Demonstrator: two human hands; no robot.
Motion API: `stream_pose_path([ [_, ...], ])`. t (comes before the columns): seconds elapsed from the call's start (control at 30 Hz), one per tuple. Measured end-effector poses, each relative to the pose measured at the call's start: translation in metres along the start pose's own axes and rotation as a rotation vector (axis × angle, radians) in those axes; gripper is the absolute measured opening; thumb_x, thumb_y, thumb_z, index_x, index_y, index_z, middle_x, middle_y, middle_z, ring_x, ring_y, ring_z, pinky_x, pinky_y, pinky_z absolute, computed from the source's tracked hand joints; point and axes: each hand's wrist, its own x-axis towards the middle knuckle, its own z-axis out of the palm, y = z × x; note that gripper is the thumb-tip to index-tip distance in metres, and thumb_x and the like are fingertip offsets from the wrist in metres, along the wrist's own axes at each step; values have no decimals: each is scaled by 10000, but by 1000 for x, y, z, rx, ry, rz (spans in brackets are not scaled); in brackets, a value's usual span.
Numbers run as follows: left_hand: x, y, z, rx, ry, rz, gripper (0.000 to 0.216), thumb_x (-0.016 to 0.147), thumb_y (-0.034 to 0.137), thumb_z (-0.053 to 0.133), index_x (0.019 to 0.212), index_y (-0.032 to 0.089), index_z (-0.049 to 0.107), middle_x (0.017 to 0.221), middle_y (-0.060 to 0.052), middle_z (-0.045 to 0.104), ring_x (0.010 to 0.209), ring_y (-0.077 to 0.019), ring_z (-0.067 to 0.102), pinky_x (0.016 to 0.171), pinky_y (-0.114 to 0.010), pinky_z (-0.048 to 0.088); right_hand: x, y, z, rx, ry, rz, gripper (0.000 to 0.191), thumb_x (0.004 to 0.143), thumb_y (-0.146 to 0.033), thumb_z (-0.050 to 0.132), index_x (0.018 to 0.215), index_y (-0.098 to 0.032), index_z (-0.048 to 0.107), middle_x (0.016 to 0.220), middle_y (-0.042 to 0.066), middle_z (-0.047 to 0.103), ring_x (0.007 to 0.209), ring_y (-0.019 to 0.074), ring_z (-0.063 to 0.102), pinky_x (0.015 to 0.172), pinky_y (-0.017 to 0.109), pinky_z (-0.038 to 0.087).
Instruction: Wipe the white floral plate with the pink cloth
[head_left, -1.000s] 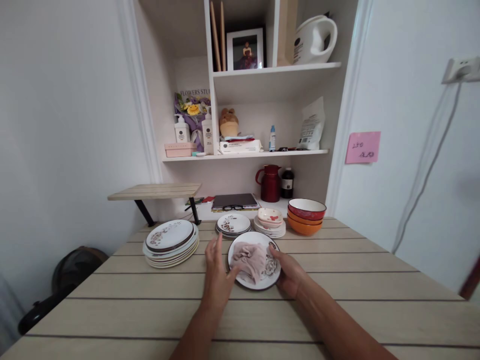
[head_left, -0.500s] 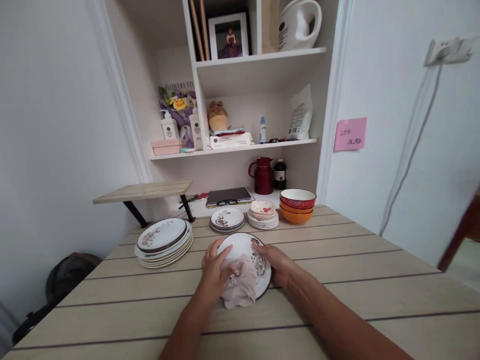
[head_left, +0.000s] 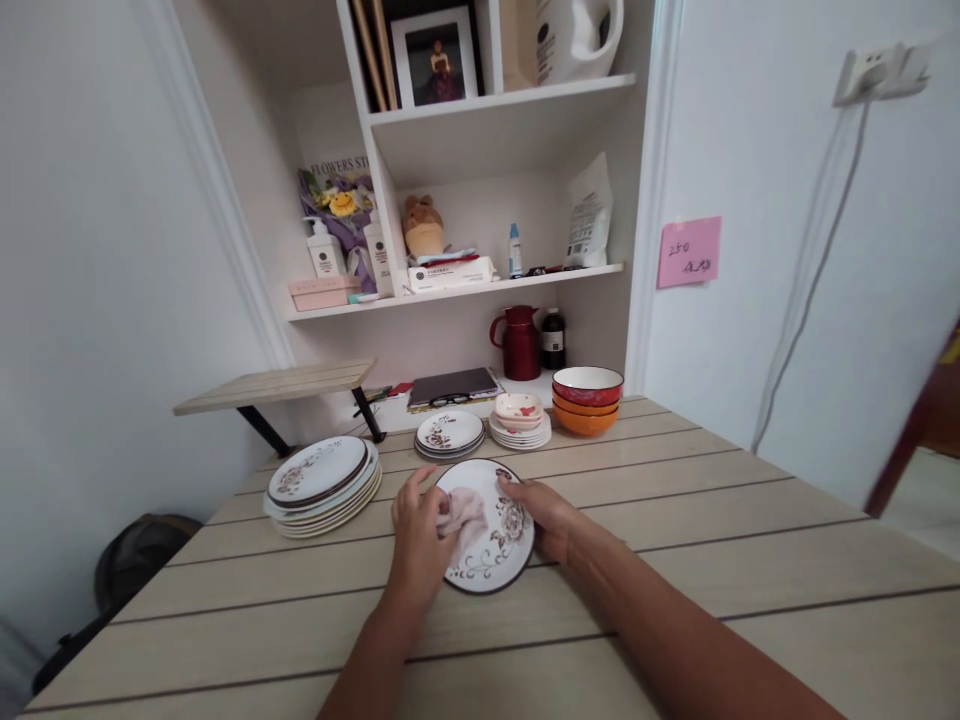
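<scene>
At the left of the plate [head_left: 480, 572], here comes the cloth [head_left: 468, 515], bunched up in the left hand [head_left: 421, 525], its thumb and fingers pinching a fold! Half a second ago that cloth drooped over the plate's near edge; now it's gathered up and back onto the left part of the face. What does that give us? The near rim and its painted scrolls are in full view, and the flowers show too, so the rubbing, I'd judge, is centred on the left side now.

Right of the plate, the right hand [head_left: 549, 515] has it gripped, thumb over the rim, fingers tucked out of sight beneath. Does the plate touch the bench [head_left: 675, 610]? Can't tell from this angle.

Off to the plate's left sit the big plates [head_left: 319, 472] in their stack; beyond it, the small plates [head_left: 450, 431]; beyond and rightward, the dishes [head_left: 519, 408], and past those the bowls [head_left: 587, 420], nested one in another.
</scene>
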Motion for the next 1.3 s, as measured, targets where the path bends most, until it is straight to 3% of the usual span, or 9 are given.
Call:
stream_pose_path([
  [0.07,0,2,-1,112,15,34,131,689,167,647,758,204,542,1221,-85,453,1150,-265,413,950,-436,335,0,0,0,0,13,-3,239,842,-277,532,978,-87,584,717,114,717,623,202,675,734,396,525],
  [0.2,-1,13,-5,208,-174,161,311,676,27,597,915,224,578,1099,-47,516,1038,-220,464,910,-397,377,1,0,1,1,45,4,251,846,-303,531,975,-95,583,723,110,716,624,197,671,707,379,529],
  [0.4,-2,19,-3,40,-345,239,194,751,316,628,923,231,599,1132,-56,513,1048,-236,457,903,-405,402,2,-2,0,12,83,9,274,874,-358,489,964,-118,585,740,86,714,627,168,663,664,327,528],
  [0.53,-5,10,3,-154,-290,120,167,830,342,510,840,209,611,1189,-83,446,1084,-224,465,934,-400,405,2,-3,-1,12,100,16,243,869,-337,499,946,-122,582,729,81,711,613,163,655,623,308,521],
  [0.67,-7,11,7,-89,-257,25,82,804,265,543,801,203,597,1286,-79,360,1090,-228,480,935,-411,416,2,-2,-1,19,87,12,237,852,-332,527,943,-121,586,715,81,708,597,169,650,606,310,514],
  [0.77,-9,17,6,-19,-272,57,75,782,202,563,851,219,587,1255,-62,405,1080,-217,493,912,-389,438,4,-1,-3,20,78,4,248,848,-342,533,957,-125,583,704,75,707,580,170,643,604,317,512],
  [1.1,-7,22,12,102,-254,341,404,815,122,515,1203,235,496,1260,-42,540,1116,-182,499,964,-348,423,2,6,3,-2,-48,-40,393,798,-482,572,953,-121,601,766,82,714,650,182,653,653,328,513],
  [1.2,-3,18,11,183,-188,324,481,821,102,492,1283,221,437,1286,-49,540,1156,-188,489,975,-360,409,-3,10,10,-19,-100,-29,435,779,-512,582,990,-132,608,806,90,721,689,191,666,710,350,516],
  [1.3,2,13,3,288,-138,204,468,832,117,480,1283,237,445,1292,-41,545,1151,-202,500,950,-386,412,-5,13,14,-2,-136,-23,442,790,-509,568,1021,-134,609,873,106,722,759,199,677,788,367,507],
])
